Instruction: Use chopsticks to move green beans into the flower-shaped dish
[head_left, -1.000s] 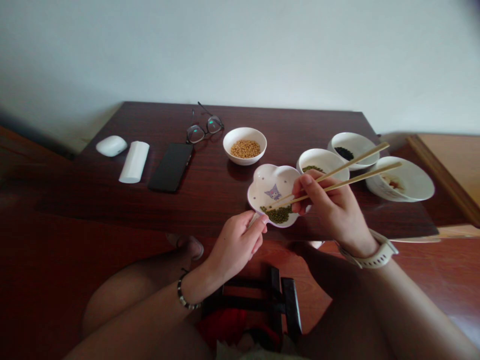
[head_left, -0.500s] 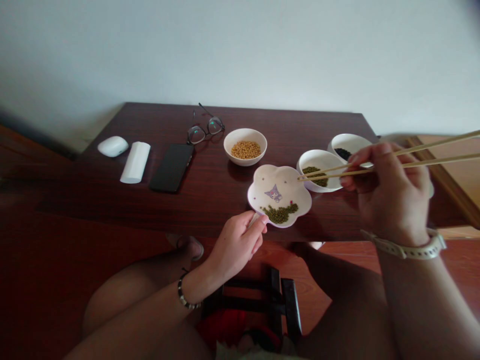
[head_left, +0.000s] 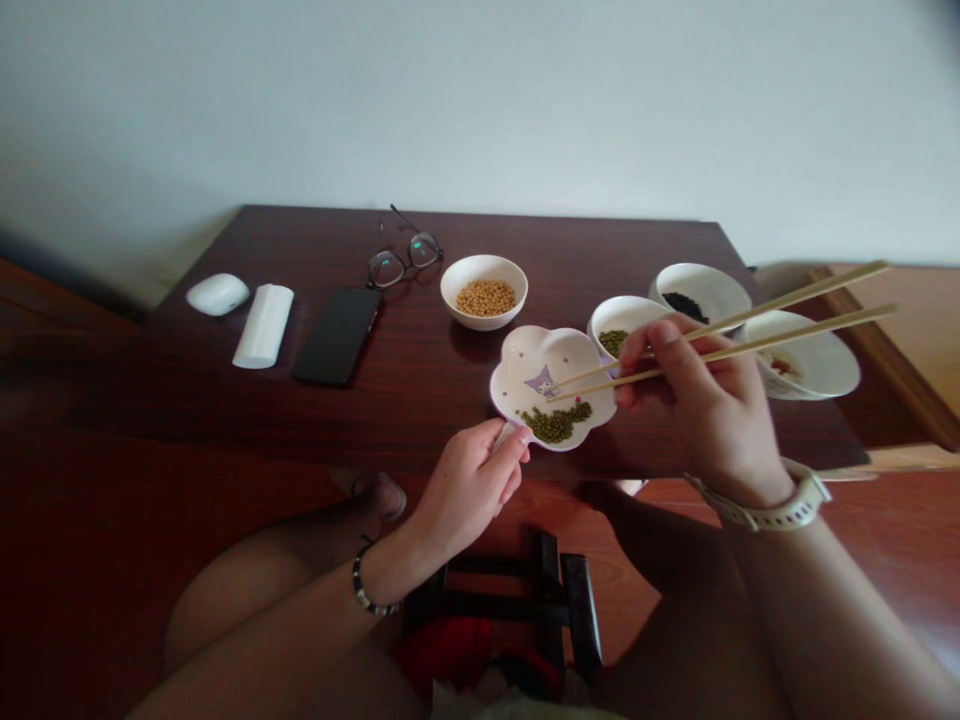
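My left hand (head_left: 476, 482) is closed on the short handle of a flower-shaped dish (head_left: 517, 365) at the table's front edge. Green beans (head_left: 553, 424) lie in the dish's near part, below a printed cartoon figure. A pair of chopsticks (head_left: 780, 322) is gripped in my right hand (head_left: 705, 410), their tips over the dish beside the figure, just above the beans. I see no bean between the tips. Partly behind my right fingers is a white bowl (head_left: 611, 312) of green beans. Further back stands a bowl of black beans (head_left: 684, 305).
A bowl (head_left: 484, 268) of yellow beans stands mid-table. Another white bowl (head_left: 825, 365) at right holds a few reddish bits. On the left lie glasses (head_left: 405, 265), a black phone (head_left: 337, 335), a white ridged case (head_left: 264, 326) and a white rounded object (head_left: 217, 295).
My right hand has moved left and slightly down, taking the chopstick tips from the dish's right rim to over its middle. The bowl at right has come into view. My left hand keeps its hold.
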